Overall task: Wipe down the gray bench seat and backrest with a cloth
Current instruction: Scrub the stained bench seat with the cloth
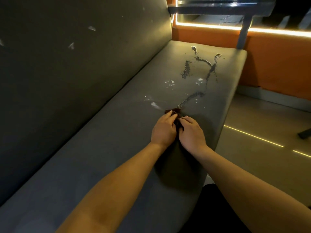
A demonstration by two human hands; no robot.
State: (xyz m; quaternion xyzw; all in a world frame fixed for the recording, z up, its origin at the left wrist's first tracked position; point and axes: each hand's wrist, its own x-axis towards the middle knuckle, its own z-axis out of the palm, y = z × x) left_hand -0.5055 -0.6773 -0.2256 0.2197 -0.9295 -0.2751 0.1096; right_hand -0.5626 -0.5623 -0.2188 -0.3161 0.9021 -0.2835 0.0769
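The gray bench seat (104, 148) runs from near left to far right, with its backrest (67, 64) rising on the left. A small dark brown cloth (175, 112) lies bunched on the seat's middle. My left hand (164, 130) and my right hand (191, 132) sit side by side on it, fingers curled around the cloth, which is mostly hidden under them. Dark crumbly streaks (208, 71) and white smears (154, 105) cover the seat beyond the cloth. White marks (91, 28) dot the backrest.
An orange wall panel (277, 64) with a glowing light strip stands past the bench's far end. A dark table (222, 7) on a gray leg (244, 29) stands at the top right. The tiled floor (260, 132) lies to the right of the seat edge.
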